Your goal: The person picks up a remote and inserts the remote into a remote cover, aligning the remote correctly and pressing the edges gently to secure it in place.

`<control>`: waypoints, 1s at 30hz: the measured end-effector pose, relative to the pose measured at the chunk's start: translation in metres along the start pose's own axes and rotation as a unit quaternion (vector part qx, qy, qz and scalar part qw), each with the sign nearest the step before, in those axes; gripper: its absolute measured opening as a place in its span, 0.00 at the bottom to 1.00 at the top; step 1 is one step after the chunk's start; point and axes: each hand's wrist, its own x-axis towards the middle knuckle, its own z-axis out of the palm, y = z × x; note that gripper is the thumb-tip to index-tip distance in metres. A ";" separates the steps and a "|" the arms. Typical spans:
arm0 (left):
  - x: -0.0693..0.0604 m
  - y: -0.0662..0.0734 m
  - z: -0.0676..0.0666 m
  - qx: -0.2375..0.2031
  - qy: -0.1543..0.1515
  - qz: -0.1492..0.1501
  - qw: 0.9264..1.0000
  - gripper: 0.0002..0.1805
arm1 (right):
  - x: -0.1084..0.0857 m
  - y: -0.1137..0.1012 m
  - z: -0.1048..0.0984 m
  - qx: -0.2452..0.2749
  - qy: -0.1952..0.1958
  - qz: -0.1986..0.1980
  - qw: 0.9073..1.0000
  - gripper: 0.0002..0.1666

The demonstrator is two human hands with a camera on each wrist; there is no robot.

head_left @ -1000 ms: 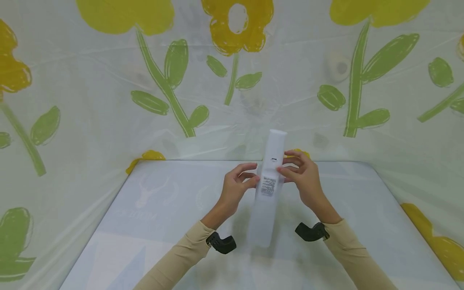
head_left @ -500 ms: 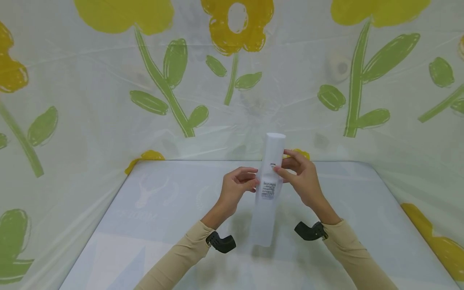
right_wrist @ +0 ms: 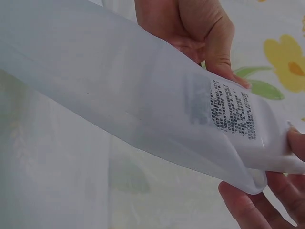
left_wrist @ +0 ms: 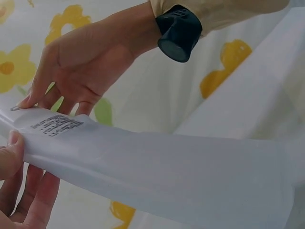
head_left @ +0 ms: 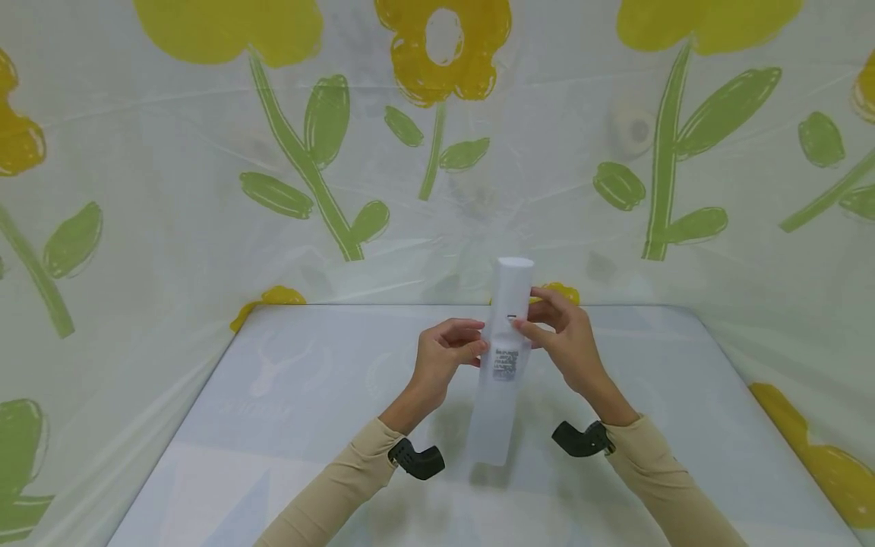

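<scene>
In the head view, a long white plastic device (head_left: 514,292) with a small slot stands tilted over the table, its upper part bare. A translucent plastic sleeve (head_left: 494,425) wraps its lower part and hangs on below. The sleeve's loose edge (right_wrist: 245,179) lies beside the printed label (right_wrist: 232,112), part of which shows hazily through the film. My right hand (head_left: 570,342) pinches the device from the right, thumb just below the slot, fingers behind. From the left, my left hand (head_left: 440,365) holds the side near the label between thumb and fingers. What kind of device it is cannot be told.
A pale table (head_left: 307,410) with faint prints lies under both hands. Behind and around it hangs a white sheet (head_left: 547,167) with yellow flowers and green leaves. Each wrist wears a black camera (head_left: 581,439) over a beige sleeve.
The device's top has dropped a little and shifted slightly left, standing more upright. My right thumb has moved slightly left and down with it, nearer the slot. Both hands keep their hold.
</scene>
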 end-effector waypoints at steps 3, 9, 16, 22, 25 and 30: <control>0.000 0.000 0.000 -0.006 0.000 -0.001 1.000 0.14 | 0.000 0.001 0.000 -0.002 -0.002 0.001 1.000 0.26; 0.001 -0.004 -0.001 -0.011 0.008 -0.002 1.000 0.15 | 0.000 0.001 0.001 -0.007 -0.003 0.004 1.000 0.25; 0.002 -0.005 -0.001 -0.003 0.002 -0.010 1.000 0.15 | 0.000 0.002 0.001 -0.009 -0.002 0.004 1.000 0.26; 0.004 0.000 0.002 0.050 -0.033 0.013 0.998 0.20 | -0.001 0.004 -0.001 -0.010 0.011 0.002 1.000 0.25; 0.001 0.008 0.006 0.073 -0.035 0.026 0.996 0.22 | -0.002 0.004 0.000 -0.011 0.009 0.002 1.000 0.24; -0.008 0.028 0.013 0.091 -0.019 0.064 0.994 0.26 | -0.005 0.008 -0.001 0.012 -0.018 -0.009 1.000 0.20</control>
